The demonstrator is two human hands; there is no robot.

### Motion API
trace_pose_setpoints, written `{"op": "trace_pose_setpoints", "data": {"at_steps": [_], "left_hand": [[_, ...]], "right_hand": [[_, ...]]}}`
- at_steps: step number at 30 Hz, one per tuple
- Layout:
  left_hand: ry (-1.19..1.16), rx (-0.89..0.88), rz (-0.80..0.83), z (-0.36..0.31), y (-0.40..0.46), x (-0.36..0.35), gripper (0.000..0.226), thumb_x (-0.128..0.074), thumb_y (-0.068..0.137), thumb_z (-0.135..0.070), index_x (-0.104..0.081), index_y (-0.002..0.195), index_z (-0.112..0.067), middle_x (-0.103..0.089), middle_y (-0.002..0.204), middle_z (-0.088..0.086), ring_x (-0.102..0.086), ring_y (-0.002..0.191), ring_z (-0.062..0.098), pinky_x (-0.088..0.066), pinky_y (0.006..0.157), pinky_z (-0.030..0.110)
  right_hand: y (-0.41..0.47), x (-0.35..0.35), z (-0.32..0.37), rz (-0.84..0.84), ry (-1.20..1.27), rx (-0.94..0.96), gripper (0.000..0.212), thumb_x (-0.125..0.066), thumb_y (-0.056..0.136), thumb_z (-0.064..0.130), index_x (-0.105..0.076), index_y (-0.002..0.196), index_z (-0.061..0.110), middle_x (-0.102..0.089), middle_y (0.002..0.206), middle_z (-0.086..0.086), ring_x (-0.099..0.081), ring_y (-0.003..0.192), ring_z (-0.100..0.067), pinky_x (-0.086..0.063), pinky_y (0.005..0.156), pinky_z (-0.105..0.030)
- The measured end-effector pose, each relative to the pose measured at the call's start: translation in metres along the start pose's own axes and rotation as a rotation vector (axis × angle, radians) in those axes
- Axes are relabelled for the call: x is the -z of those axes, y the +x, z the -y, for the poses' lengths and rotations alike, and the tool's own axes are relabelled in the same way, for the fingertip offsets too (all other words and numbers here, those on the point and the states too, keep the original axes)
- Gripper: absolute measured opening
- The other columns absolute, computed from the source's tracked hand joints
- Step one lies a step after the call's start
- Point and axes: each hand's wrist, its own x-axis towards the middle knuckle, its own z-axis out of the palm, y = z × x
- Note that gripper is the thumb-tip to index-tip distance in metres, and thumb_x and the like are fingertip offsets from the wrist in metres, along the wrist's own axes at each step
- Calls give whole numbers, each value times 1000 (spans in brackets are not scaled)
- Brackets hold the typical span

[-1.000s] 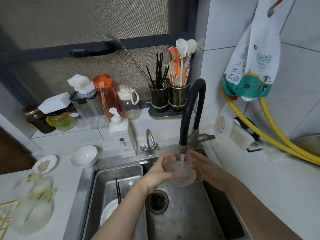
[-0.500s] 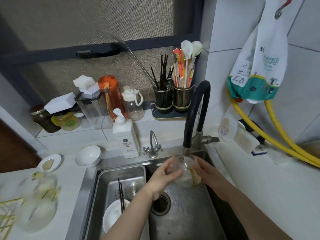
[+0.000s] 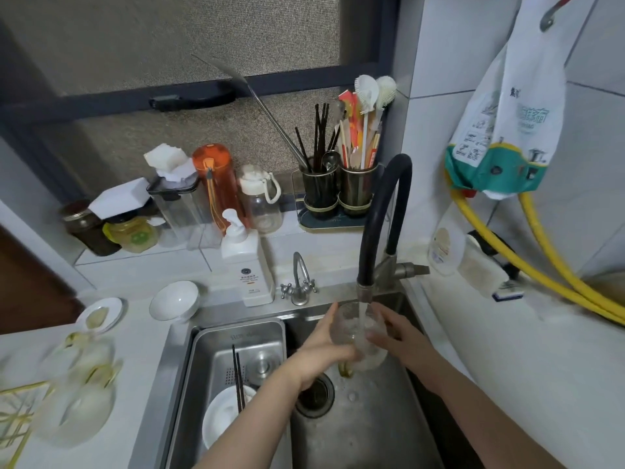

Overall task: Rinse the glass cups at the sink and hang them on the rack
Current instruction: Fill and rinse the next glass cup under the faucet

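A clear glass cup (image 3: 355,330) with a yellow handle sits under the black faucet (image 3: 372,238), and water runs into it. My left hand (image 3: 321,353) grips the cup from the left. My right hand (image 3: 399,336) holds its right side, fingers curled against the glass. Both hands are over the steel sink (image 3: 365,428), above the drain (image 3: 314,397). Several more glass cups (image 3: 77,384) stand blurred on the left counter beside a gold wire rack (image 3: 17,418) at the frame's left edge.
A steel basin (image 3: 209,360) in the sink's left half holds a white plate and dark chopsticks. A soap dispenser (image 3: 245,265), small tap (image 3: 299,282), white bowl (image 3: 174,299) and saucer (image 3: 101,313) line the sink's back. Yellow hoses (image 3: 541,272) cross the right counter.
The cup has stayed under the running water while both hands shifted around it. The yellow handle moved from the right side down to the cup's lower left. The camera view tilted slightly.
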Motion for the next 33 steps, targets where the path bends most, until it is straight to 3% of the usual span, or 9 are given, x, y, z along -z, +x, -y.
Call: {"op": "trace_pose_setpoints", "data": {"at_steps": [5,9,11,16,21,25,27,30,33], "left_hand": [[-68,-10,-3,-4,-5,2,93,-60,58,-6,-36,146,-24,-55,130,-4,-53,121,10,-49,99,29],[-78,-20,-2,2,-8,7,94,-63,60,-4,-36,147,-29,-51,141,-5,-50,126,10,-46,104,32],[-131,-9,-19,6,-9,12,91,-66,68,3,-36,146,-32,-58,130,-10,-53,118,14,-44,95,35],[-56,-81,-78,10,-7,1,80,-73,83,-3,-31,145,-31,-54,131,-11,-56,116,5,-50,96,26],[-126,-78,-251,19,-4,-10,51,-77,80,-14,-53,122,-30,-63,119,-4,-63,104,7,-56,84,25],[-188,-47,-258,16,-2,-11,51,-74,83,-16,-53,129,-25,-64,113,-8,-62,98,0,-53,68,14],[-220,-37,-275,15,-1,-11,45,-72,85,-16,-56,125,-24,-65,110,-7,-63,96,2,-52,64,13],[-267,11,-315,16,1,-14,21,-76,80,-22,-68,99,-28,-69,99,-2,-67,90,13,-58,66,27],[-292,83,-338,18,3,-16,23,-78,76,-32,-70,96,-24,-68,95,4,-67,81,20,-58,66,38]], "right_hand": [[2,5,2,86,86,-47,53,-75,79,34,-54,128,31,-64,124,3,-62,114,-14,-52,95,-35],[3,-1,-5,33,79,-36,54,-79,76,23,-55,125,28,-64,122,2,-64,110,-12,-54,87,-28],[8,-7,-4,-18,54,-29,57,-82,73,24,-56,122,34,-65,120,6,-65,108,-8,-55,87,-29],[5,-9,-16,-158,-17,-10,59,-82,68,45,-54,120,44,-64,119,14,-62,110,-5,-51,98,-39],[1,-12,-13,-107,9,-24,50,-71,77,54,-56,123,42,-63,125,11,-59,118,-10,-45,104,-44],[8,-8,-23,-132,38,-103,70,-66,70,71,-52,130,37,-58,134,6,-56,123,-15,-43,106,-48],[9,-6,-25,-118,47,-134,69,-66,74,68,-53,131,32,-59,133,4,-57,122,-15,-44,106,-46],[7,-8,-15,-107,75,-133,46,-60,84,49,-62,121,22,-69,118,3,-65,108,-12,-50,93,-28],[7,-7,-16,-119,79,-165,41,-58,85,48,-66,118,24,-70,117,3,-64,110,-13,-47,98,-31]]}}
